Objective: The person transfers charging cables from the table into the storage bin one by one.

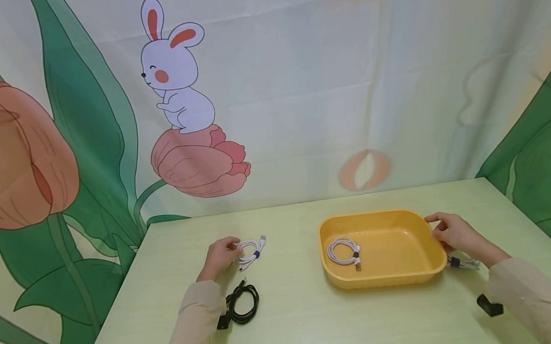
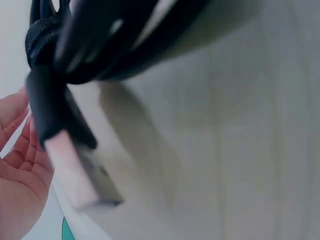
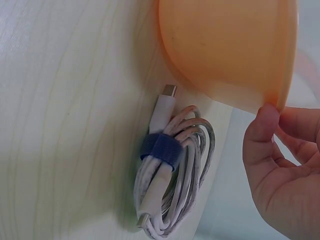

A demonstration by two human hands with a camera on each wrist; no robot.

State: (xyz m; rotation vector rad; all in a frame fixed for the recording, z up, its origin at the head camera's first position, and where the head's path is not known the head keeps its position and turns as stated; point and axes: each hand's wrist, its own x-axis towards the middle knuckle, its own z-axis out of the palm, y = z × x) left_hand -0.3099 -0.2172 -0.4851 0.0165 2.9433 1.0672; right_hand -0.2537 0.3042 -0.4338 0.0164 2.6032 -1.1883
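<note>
At the left of the table my left hand (image 1: 222, 254) pinches the near-left edge of a coiled white USB cable (image 1: 255, 245) with a blue tie. In the left wrist view that hand (image 2: 22, 165) is partly hidden behind a black cable (image 2: 45, 105) close to the camera. My right hand (image 1: 455, 231) grips the right rim of a yellow plastic tray (image 1: 384, 278), thumb and finger on the rim in the right wrist view. Inside the tray, at its left, lies another coiled white cable (image 1: 343, 251) with a dark tie.
A coiled black cable (image 1: 245, 304) lies below the left hand, near the sleeve. Beneath the right hand, beside the tray, lies a white cable with a blue strap (image 3: 162, 150). A small black block (image 1: 490, 305) sits near the right sleeve. A printed curtain (image 1: 292, 115) hangs behind the table.
</note>
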